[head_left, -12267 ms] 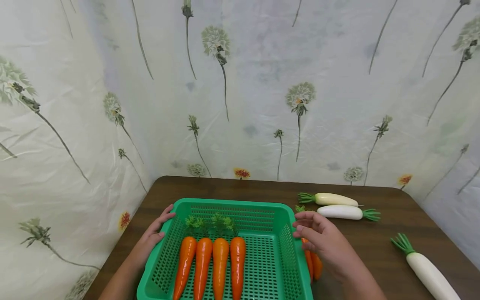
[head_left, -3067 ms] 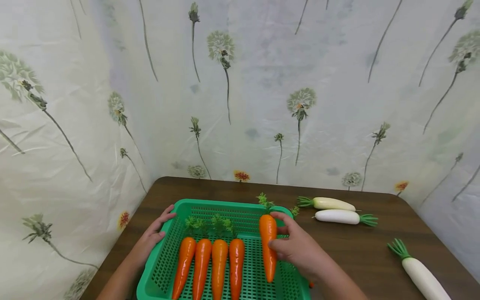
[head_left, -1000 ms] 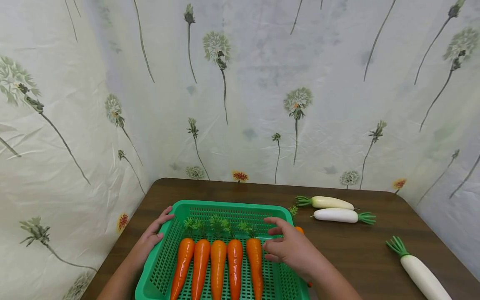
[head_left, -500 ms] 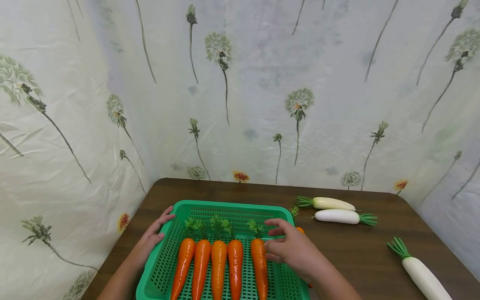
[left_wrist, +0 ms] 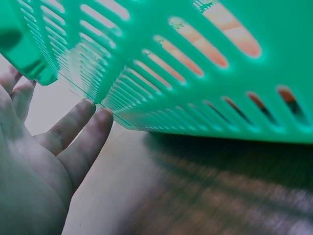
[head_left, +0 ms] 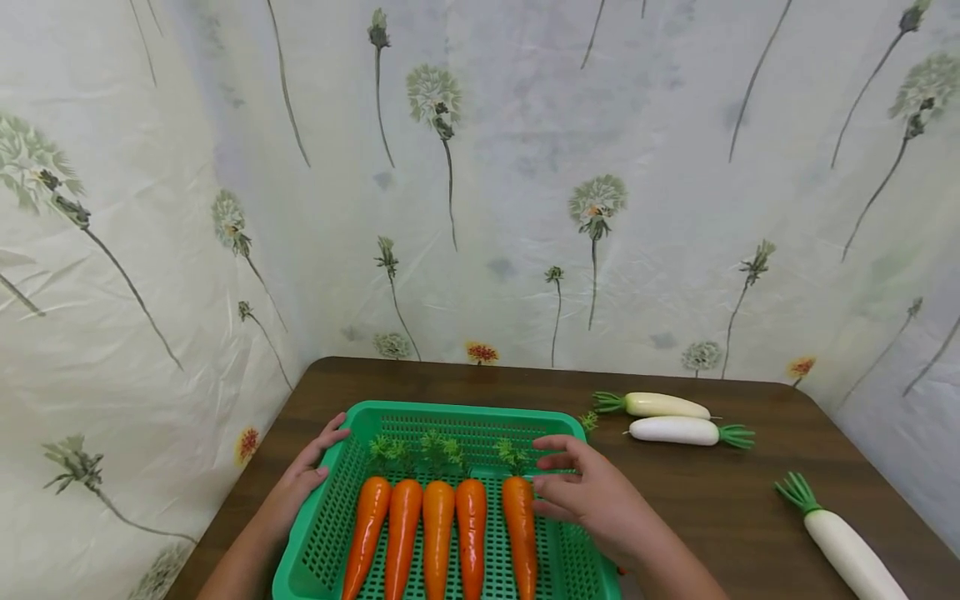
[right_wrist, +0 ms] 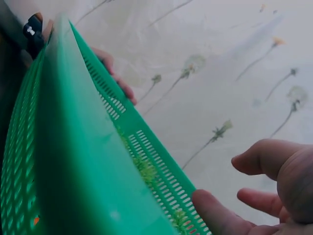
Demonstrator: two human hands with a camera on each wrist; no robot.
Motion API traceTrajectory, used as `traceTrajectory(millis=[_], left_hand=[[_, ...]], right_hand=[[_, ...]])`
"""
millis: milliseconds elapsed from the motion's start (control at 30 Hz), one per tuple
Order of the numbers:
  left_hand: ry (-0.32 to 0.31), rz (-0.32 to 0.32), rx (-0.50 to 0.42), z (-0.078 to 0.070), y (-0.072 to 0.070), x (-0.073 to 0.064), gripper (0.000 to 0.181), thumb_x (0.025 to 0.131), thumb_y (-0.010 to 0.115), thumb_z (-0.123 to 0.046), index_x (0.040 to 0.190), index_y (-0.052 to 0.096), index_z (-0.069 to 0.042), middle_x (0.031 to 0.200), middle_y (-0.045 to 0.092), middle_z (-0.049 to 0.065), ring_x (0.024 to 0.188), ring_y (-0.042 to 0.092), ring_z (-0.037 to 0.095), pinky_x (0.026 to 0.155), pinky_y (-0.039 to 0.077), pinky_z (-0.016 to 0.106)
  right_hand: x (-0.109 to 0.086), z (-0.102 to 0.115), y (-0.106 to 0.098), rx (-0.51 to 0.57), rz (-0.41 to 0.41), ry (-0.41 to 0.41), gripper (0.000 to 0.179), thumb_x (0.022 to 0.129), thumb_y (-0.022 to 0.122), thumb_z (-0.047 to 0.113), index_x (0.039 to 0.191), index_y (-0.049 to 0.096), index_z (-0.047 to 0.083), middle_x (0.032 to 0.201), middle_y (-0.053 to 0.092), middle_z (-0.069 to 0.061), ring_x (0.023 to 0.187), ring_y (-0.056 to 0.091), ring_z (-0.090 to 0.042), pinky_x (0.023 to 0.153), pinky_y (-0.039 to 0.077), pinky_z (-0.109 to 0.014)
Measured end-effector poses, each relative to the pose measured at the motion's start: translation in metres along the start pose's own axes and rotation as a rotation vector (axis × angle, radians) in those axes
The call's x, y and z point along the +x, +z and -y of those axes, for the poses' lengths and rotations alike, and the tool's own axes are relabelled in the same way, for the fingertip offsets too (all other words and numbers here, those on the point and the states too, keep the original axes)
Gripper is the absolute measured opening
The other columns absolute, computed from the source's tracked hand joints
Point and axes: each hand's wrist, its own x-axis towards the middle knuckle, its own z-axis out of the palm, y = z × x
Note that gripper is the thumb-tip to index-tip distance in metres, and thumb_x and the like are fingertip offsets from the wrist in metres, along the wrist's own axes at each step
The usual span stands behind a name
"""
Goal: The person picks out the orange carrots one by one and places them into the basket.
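Observation:
Several orange carrots (head_left: 438, 533) with green tops lie side by side in a green plastic basket (head_left: 465, 409). The rightmost carrot (head_left: 520, 533) lies a little apart from the others. My right hand (head_left: 592, 496) hovers over the basket's right side, fingertips close beside that carrot and holding nothing; its fingers look spread in the right wrist view. Against the basket's left side rests my left hand (head_left: 303, 467). In the left wrist view its fingers (left_wrist: 88, 139) reach out straight to the slotted wall. Whether the right fingertips touch the carrot I cannot tell.
Two white radishes (head_left: 672, 430) lie at the back right of the dark wooden table (head_left: 450, 377), and another radish (head_left: 855, 550) lies at the far right. Green carrot leaves (head_left: 588, 422) show behind the basket's right rim; their carrot is mostly hidden by my right arm.
The carrot my right hand held 3.1 s ago lies in the basket, released. It has shifted slightly right since 1.0 s ago. My right hand has edged right; the left stays put.

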Motion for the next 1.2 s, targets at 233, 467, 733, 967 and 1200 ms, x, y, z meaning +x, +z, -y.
traceTrajectory(millis=[233, 467, 733, 967, 1200], left_hand=[[-0.016, -0.003, 0.010, -0.002, -0.001, -0.002, 0.050, 0.105, 0.028, 0.005, 0.154, 0.033, 0.014, 0.174, 0.020, -0.009, 0.153, 0.021, -0.007, 0.114, 0.032, 0.014], [-0.001, -0.007, 0.016, -0.001, 0.000, -0.002, 0.049, 0.105, 0.028, 0.006, 0.152, 0.033, 0.016, 0.172, 0.022, -0.012, 0.153, 0.022, -0.008, 0.113, 0.032, 0.013], [0.011, 0.001, 0.020, -0.001, -0.001, 0.000, 0.049, 0.104, 0.028, 0.007, 0.152, 0.033, 0.016, 0.172, 0.022, -0.013, 0.153, 0.024, -0.007, 0.113, 0.032, 0.013], [-0.047, -0.024, 0.045, -0.009, -0.008, -0.011, 0.048, 0.107, 0.027, 0.004, 0.153, 0.032, 0.016, 0.172, 0.022, -0.015, 0.152, 0.021, -0.011, 0.111, 0.029, 0.010], [-0.054, -0.012, 0.042, -0.003, -0.002, -0.004, 0.049, 0.106, 0.028, 0.003, 0.153, 0.032, 0.015, 0.172, 0.020, -0.015, 0.151, 0.021, -0.011, 0.112, 0.031, 0.012]], right_hand=[[-0.002, -0.005, -0.007, 0.064, 0.057, -0.044, 0.062, 0.104, 0.064, 0.016, 0.156, 0.034, 0.000, 0.146, 0.038, -0.028, 0.126, 0.058, -0.030, 0.103, 0.055, -0.042], [-0.006, -0.008, -0.013, 0.104, 0.085, -0.094, 0.058, 0.105, 0.061, 0.016, 0.154, 0.033, 0.001, 0.141, 0.044, -0.020, 0.128, 0.055, -0.029, 0.104, 0.053, -0.037], [-0.010, -0.018, -0.018, 0.263, 0.094, -0.228, 0.034, 0.108, 0.052, 0.010, 0.142, 0.048, 0.011, 0.129, 0.055, -0.007, 0.114, 0.063, -0.019, 0.099, 0.056, -0.032], [-0.006, -0.029, -0.021, 0.505, 0.223, -0.336, 0.032, 0.111, 0.037, 0.002, 0.136, 0.052, 0.014, 0.122, 0.062, 0.001, 0.111, 0.065, -0.013, 0.098, 0.055, -0.027], [-0.014, -0.033, -0.036, 0.488, 0.111, -0.378, 0.030, 0.112, 0.037, 0.004, 0.134, 0.054, 0.016, 0.121, 0.062, 0.002, 0.107, 0.066, -0.011, 0.093, 0.056, -0.024]])
